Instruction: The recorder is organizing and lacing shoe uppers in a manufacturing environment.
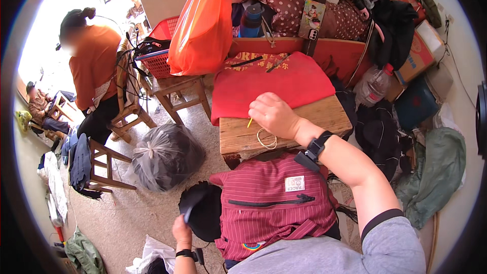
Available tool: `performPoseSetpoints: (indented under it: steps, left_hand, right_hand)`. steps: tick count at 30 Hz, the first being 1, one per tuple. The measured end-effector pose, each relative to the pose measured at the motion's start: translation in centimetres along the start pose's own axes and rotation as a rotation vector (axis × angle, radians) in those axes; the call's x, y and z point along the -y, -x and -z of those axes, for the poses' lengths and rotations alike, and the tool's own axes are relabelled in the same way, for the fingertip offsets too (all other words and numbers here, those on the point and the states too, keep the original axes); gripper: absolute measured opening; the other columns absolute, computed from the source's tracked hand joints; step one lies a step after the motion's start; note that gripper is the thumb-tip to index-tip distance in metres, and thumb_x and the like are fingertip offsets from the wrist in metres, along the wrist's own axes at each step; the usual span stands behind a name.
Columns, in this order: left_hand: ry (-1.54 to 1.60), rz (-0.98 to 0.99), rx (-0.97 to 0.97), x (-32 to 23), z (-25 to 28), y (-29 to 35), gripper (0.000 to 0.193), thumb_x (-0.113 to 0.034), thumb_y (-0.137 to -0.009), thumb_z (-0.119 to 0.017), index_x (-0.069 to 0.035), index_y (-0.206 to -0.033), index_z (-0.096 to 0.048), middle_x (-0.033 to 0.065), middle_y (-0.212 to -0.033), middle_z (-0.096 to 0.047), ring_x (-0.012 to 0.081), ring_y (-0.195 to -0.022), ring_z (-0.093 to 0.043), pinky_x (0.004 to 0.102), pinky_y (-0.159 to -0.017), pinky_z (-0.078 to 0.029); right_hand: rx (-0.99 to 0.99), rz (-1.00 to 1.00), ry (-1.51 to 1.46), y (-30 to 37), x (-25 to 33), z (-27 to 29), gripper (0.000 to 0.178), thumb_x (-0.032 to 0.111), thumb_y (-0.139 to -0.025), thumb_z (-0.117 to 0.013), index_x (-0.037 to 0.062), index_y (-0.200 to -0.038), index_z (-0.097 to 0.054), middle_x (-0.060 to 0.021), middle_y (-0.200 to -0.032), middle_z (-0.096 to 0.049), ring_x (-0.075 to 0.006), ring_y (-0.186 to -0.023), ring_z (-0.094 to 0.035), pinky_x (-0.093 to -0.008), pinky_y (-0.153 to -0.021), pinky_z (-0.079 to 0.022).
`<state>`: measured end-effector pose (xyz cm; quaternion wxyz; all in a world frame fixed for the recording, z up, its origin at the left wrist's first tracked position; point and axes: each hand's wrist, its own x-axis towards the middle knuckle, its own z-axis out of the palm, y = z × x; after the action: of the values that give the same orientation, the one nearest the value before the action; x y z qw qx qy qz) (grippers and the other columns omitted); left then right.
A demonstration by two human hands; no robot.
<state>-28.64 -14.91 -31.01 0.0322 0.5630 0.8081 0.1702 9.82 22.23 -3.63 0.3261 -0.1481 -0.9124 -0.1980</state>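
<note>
Black cap (208,216) lies forward-right of our left hand (181,231), which pinches it; our right hand (271,113) clutches a yellow stick (250,122).

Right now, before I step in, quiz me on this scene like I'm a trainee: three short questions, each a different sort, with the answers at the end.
1. Open question: Which hand is over the wooden table?

2. Multiple choice: Which of these is nearest the left hand?
A) clear plastic bottle
B) black cap-like item
C) orange plastic bag

3. Fill in the blank: The tied plastic bag with dark contents rests on the ____.

Key:
1. The right hand.
2. B.
3. Floor.
</note>
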Motion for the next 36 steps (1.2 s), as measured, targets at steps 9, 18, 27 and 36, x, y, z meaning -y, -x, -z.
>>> performPoseSetpoints:
  steps: [9, 18, 27, 36]
  left_hand:
    - [0.449, 0.153, -0.511, -2.5, 15.4, -3.2, 0.021, -0.003, -0.096, -0.057, 0.005, -0.114, -0.063, 0.0120, -0.103, -0.067, 0.0199, -0.095, -0.062, 0.0315, -0.088, -0.048]
    - [0.909, 0.153, -0.655, -12.4, 26.3, -2.2, 0.013, -0.004, -0.096, -0.060, 0.003, -0.107, -0.063, 0.0066, -0.098, -0.065, 0.0122, -0.091, -0.060, 0.0262, -0.082, -0.048]
    - [1.192, 0.049, -0.593, -15.3, 26.7, -0.5, 0.018, -0.003, -0.087, -0.067, 0.001, -0.104, -0.062, 0.0074, -0.098, -0.065, 0.0141, -0.089, -0.060, 0.0284, -0.084, -0.047]
    - [1.162, -0.103, -0.135, -18.7, 27.9, -1.1, 0.015, -0.002, -0.084, -0.070, 0.002, -0.097, -0.063, 0.0099, -0.094, -0.066, 0.0175, -0.088, -0.060, 0.0305, -0.082, -0.047]
  right_hand:
    - [0.587, -1.096, -0.525, 3.0, 1.9, 2.7, 0.024, 0.030, -0.073, -0.068, 0.0068, -0.081, -0.071, -0.0192, -0.083, -0.070, -0.0357, -0.085, -0.068, -0.0448, -0.077, -0.053]
    - [0.794, -1.018, -0.361, 1.1, 2.1, 1.3, 0.029, 0.026, -0.070, -0.069, -0.0002, -0.083, -0.073, -0.0231, -0.084, -0.069, -0.0376, -0.084, -0.070, -0.0466, -0.074, -0.055]
    - [0.828, -0.772, -0.086, 1.2, 2.8, 1.6, 0.022, 0.018, -0.069, -0.066, -0.0015, -0.077, -0.072, -0.0235, -0.081, -0.069, -0.0379, -0.082, -0.070, -0.0455, -0.073, -0.055]
    - [0.573, -0.953, -0.278, -2.5, 1.5, 2.1, 0.026, 0.026, -0.073, -0.069, 0.0041, -0.085, -0.073, -0.0205, -0.085, -0.070, -0.0374, -0.083, -0.069, -0.0474, -0.074, -0.054]
